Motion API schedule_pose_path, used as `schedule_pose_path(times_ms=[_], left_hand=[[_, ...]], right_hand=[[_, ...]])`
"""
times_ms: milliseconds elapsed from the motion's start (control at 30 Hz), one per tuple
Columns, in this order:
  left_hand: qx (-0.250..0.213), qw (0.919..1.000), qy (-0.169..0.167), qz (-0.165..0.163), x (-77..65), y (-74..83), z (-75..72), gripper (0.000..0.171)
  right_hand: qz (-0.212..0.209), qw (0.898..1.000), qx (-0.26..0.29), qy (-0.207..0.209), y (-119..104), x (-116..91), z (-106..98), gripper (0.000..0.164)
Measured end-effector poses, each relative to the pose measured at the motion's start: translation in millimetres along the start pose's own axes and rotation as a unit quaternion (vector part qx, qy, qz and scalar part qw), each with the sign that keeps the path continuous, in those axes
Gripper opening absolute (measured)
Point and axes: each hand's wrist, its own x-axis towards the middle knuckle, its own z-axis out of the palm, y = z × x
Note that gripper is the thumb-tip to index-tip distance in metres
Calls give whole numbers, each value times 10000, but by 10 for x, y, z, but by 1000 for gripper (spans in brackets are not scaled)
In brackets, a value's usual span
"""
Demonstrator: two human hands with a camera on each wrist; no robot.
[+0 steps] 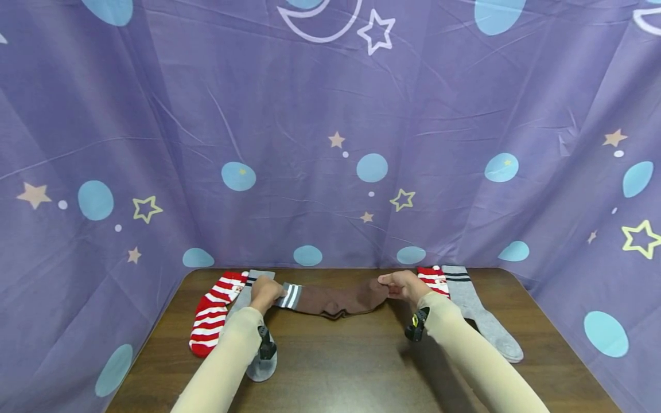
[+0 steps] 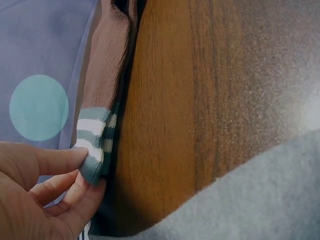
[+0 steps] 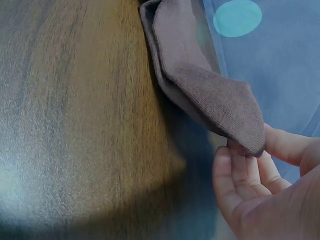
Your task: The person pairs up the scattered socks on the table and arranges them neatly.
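A brown sock [image 1: 330, 299] with a grey, white-striped cuff stretches sideways between my two hands near the table's back edge. My left hand [image 1: 265, 292] pinches the end of the cuff [image 2: 91, 142] between thumb and fingers. At the other end, my right hand [image 1: 405, 285] pinches the toe [image 3: 245, 125], thumb on one side and fingers on the other. Along the sock's lower edge the brown fabric shows two layers, with a fold sagging at mid-length.
Left on the table [image 1: 341, 367] lie a red-and-white striped sock [image 1: 210, 318] and a grey sock [image 1: 261, 370], partly behind my left arm. Another red-and-white sock [image 1: 432, 278] and grey sock [image 1: 482, 315] lie at right, beside my right forearm. A purple patterned curtain [image 1: 310, 115] hangs behind.
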Motion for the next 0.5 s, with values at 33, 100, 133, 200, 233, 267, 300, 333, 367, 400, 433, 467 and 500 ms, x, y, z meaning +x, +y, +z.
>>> schedule_pose_path(times_ms=[33,100,133,200,233,267,300,333,367,400,433,467,500], left_hand=[[-15,10000,-7,-20,-1,4,-2,29],[-70,10000,-3,-51,2,8,-4,31],[-88,9999,-1,-62,1,13,-4,31],[-168,9998,2,-97,0,20,-1,30],[-201,9997,2,-112,-1,24,1,29],[-236,9996,1,-123,1,26,4,27],[-262,9996,-8,-144,2,29,9,26],[-310,9994,-5,-154,4,29,13,25],[-345,9993,1,-165,5,29,16,24],[-339,9993,24,-157,7,28,18,24],[-341,9993,58,-143,6,29,18,24],[-346,9993,93,-125,5,30,18,24],[-362,9992,138,-101,5,31,17,25]], right_hand=[[-42,9999,-62,69,12,40,-7,11],[-93,9998,-89,177,62,179,-48,14],[-163,9998,-44,111,102,259,-77,16],[-254,9996,72,-69,249,599,-210,20],[-311,9992,131,-199,346,811,-297,19],[-312,9991,169,-241,407,956,-348,21],[-328,9992,173,-178,461,1089,-379,23],[-363,9990,184,-182,504,1184,-412,23],[-335,9993,132,-37,520,1244,-427,23],[-347,9993,94,98,451,1094,-361,22],[-481,9988,110,42,458,1106,-365,19],[-455,9986,77,250,405,1009,-307,20],[-489,9981,70,380,377,958,-274,20]])
